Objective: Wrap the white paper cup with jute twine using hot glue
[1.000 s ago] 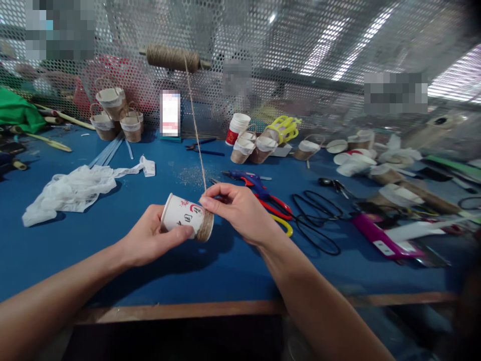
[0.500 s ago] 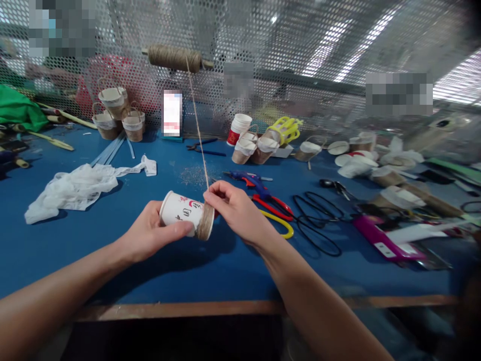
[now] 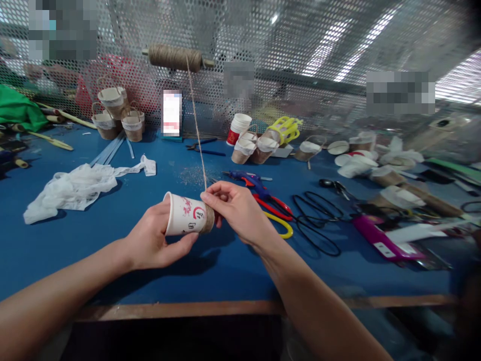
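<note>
Tilted on its side above the blue table, a white paper cup [image 3: 185, 215] with red and black print is gripped by my left hand [image 3: 152, 235], fingers inside its mouth and thumb along its wall. Brown twine [image 3: 209, 220] is wound around the cup's base end. My right hand [image 3: 229, 208] pinches the twine strand [image 3: 198, 135] at the cup's edge. That strand runs taut up to a twine spool [image 3: 175, 57] on a rod at the mesh panel. The right hand's lower fingers are partly hidden behind the cup.
White lace fabric [image 3: 71, 190] lies left. Twine-wrapped cups [image 3: 133, 125] stand at the back, near a phone [image 3: 172, 114]. Right of my hands are a blue glue gun [image 3: 259, 188], scissors with red and yellow handles [image 3: 287, 230], black cable [image 3: 319, 215] and a magenta tool [image 3: 387, 240].
My left hand has turned the cup, so its print has rolled downward and the red design shows more. The right hand has shifted slightly left, still pinching the strand.
</note>
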Demonstrator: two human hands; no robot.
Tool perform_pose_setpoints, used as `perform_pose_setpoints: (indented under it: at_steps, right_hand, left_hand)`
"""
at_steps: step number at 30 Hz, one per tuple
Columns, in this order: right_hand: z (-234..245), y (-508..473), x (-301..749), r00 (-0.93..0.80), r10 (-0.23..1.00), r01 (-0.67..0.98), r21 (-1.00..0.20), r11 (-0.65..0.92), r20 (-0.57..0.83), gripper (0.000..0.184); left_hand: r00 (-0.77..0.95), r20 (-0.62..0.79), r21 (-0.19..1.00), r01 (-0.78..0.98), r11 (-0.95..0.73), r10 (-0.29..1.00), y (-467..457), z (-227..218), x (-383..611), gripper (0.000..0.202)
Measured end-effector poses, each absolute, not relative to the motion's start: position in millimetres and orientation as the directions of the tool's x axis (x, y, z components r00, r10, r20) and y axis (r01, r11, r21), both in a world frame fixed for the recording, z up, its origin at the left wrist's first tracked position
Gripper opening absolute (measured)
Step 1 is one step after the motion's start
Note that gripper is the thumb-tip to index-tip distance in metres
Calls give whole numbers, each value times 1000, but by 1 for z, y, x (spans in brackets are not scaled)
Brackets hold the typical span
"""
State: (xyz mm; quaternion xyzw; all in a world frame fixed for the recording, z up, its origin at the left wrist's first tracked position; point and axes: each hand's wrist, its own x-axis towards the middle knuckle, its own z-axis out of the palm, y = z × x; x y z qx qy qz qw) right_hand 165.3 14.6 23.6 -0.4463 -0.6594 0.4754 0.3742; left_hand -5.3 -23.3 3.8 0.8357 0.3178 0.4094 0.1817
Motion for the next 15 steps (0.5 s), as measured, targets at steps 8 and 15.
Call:
perform_pose_setpoints:
  at_steps: [8,15]
  right_hand:
    - [22,14,162,-187,966,235,-947,219,177,16]
    - [18,6,157,-222,937,356,-872,336,270,14]
  left_hand:
    - [263,84,988,106,-115,961,-17,8,-2,20]
    - [283,-287,866,-331,374,915,-6,9,2,16]
